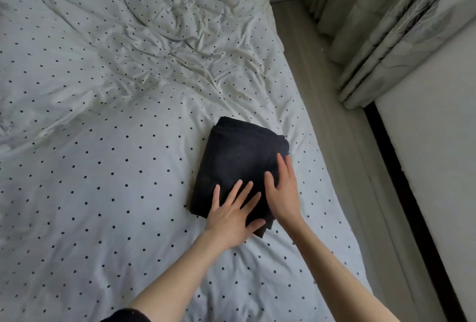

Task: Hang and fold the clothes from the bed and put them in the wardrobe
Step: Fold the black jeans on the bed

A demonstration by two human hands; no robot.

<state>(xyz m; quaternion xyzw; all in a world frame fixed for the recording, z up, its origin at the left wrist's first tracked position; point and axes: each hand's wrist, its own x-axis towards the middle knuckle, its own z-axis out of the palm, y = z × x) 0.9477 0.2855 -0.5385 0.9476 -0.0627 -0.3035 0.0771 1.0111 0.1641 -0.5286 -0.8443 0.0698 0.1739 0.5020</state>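
A home bedroom. A bed under a rumpled white duvet cover with black dots fills most of the frame. Pale pleated curtains hang upper right above a light wooden floor.

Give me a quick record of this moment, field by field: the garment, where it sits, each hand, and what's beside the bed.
garment: black folded garment, compact rectangle
surface: polka-dot bedsheet, wrinkled toward the far side
left hand: left hand flat on the garment's near edge, fingers spread
right hand: right hand flat on its right side, fingers straight
beside bed: floor strip, then curtains
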